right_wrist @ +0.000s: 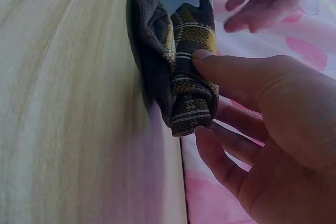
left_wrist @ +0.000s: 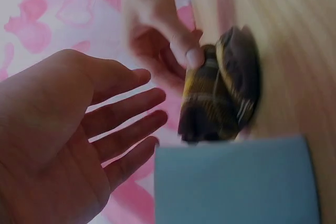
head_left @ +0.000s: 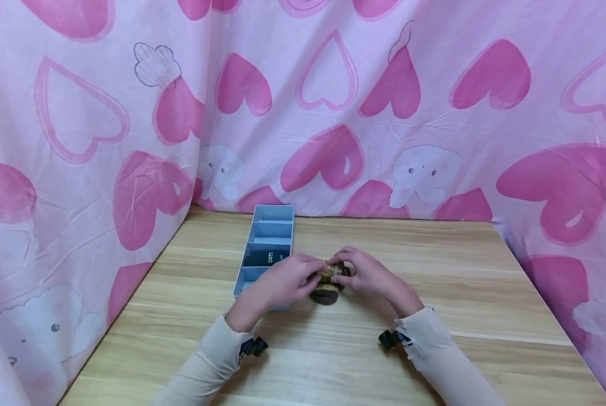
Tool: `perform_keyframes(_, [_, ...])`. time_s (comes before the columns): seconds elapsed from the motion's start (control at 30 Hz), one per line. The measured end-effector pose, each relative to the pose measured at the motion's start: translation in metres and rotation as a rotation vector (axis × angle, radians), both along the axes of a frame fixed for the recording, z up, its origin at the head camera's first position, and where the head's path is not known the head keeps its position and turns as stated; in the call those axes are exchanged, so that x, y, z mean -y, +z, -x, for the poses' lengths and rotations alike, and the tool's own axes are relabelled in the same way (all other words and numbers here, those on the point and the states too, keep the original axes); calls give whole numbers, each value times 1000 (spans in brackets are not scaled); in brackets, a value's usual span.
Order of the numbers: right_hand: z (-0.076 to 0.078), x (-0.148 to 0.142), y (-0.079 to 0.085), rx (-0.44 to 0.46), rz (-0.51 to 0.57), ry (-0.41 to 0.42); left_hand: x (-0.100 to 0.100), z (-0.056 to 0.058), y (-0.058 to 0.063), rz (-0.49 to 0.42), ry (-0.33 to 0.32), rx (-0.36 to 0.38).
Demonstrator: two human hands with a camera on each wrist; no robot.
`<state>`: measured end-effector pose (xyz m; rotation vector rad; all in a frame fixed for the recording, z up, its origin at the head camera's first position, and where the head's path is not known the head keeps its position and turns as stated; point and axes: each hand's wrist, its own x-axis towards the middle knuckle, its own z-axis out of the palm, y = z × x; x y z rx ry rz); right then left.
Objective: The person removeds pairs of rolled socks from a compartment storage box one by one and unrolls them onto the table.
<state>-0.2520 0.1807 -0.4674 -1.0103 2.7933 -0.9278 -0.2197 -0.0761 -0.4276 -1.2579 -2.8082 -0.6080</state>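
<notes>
A rolled pair of brown and yellow plaid socks [head_left: 328, 280] lies on the wooden table [head_left: 460, 293], just right of a light blue divided tray [head_left: 269, 225]. My right hand [right_wrist: 199, 94] pinches the sock roll [right_wrist: 186, 77] between thumb and fingers. My left hand [left_wrist: 149, 111] hovers beside the roll [left_wrist: 220, 95] with straight, spread fingers and holds nothing. In the head view both hands meet over the socks, the left hand [head_left: 295, 276] partly covering the tray's near end.
One tray compartment holds a dark folded item [head_left: 267, 258] with white lettering. Pink heart-print cloth [head_left: 333, 113] walls the table at the back and on both sides. Bare wood stretches to the right [head_left: 485, 338] and towards me.
</notes>
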Motion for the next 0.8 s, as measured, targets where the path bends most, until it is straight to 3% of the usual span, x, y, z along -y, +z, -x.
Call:
perform_keyframes(0.4, [3,-2,-6,-15,14,-16,-25,-18,-29,153,-91,-113])
perform_keyframes(0.6, [4,-2,-9,5,13,-35,-28,-21,-38,189,-85,-151])
perform_keyframes(0.8, [3,1,-11,-7,-1,-113,-32,-24,-41,218,-64,-147])
